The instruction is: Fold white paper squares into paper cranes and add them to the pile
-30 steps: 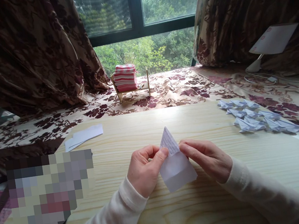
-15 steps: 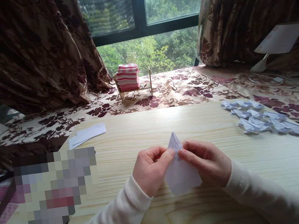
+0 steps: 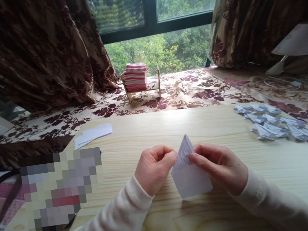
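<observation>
A folded white sheet of paper (image 3: 191,179) is held up over the table, its top creased to a point and a flap with lines of print showing. My right hand (image 3: 220,163) pinches it by the right edge, thumb in front and fingers behind. My left hand (image 3: 157,170) is closed, thumb against curled index finger, right at the paper's left slanted edge; the exact contact at those fingertips is partly hidden.
Several folded paper pieces (image 3: 272,120) lie in rows at the table's right. White paper strips (image 3: 96,132) are at the back left, near a pixelated area. Beyond the wooden table (image 3: 144,128), a small rack (image 3: 158,84) holds striped cloths (image 3: 135,78); a lamp (image 3: 298,39) stands right.
My left thumb has slid off the front of the paper to its left edge, so more of the printed flap shows. The view has shifted slightly left.
</observation>
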The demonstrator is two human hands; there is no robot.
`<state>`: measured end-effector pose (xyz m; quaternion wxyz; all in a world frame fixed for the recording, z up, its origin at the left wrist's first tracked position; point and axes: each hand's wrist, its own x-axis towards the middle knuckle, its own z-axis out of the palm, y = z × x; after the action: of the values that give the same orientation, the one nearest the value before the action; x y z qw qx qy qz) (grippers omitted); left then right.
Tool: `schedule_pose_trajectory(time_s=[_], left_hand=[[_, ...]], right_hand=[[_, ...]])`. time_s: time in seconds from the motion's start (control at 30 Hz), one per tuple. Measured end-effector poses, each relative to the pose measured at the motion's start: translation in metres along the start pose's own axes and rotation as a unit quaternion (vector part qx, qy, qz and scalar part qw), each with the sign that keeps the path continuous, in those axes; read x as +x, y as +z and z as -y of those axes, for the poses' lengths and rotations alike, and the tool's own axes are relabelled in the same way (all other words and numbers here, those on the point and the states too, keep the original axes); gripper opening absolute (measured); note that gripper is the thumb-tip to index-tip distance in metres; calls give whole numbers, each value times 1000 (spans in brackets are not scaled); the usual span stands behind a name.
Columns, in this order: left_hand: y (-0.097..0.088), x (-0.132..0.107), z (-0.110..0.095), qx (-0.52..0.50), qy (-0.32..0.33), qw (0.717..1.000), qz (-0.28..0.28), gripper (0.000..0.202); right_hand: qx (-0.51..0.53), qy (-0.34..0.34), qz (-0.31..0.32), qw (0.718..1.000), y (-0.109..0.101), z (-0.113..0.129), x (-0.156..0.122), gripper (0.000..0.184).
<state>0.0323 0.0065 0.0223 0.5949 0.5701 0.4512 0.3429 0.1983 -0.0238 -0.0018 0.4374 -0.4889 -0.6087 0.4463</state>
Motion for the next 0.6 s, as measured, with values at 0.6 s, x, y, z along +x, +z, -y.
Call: schedule_pose_trajectory(time_s=[0.6], left_hand=[[1,3,1,27,-22,999,-20,15]], right_hand=[[-92,-164,-65,980,11,0,2,6]])
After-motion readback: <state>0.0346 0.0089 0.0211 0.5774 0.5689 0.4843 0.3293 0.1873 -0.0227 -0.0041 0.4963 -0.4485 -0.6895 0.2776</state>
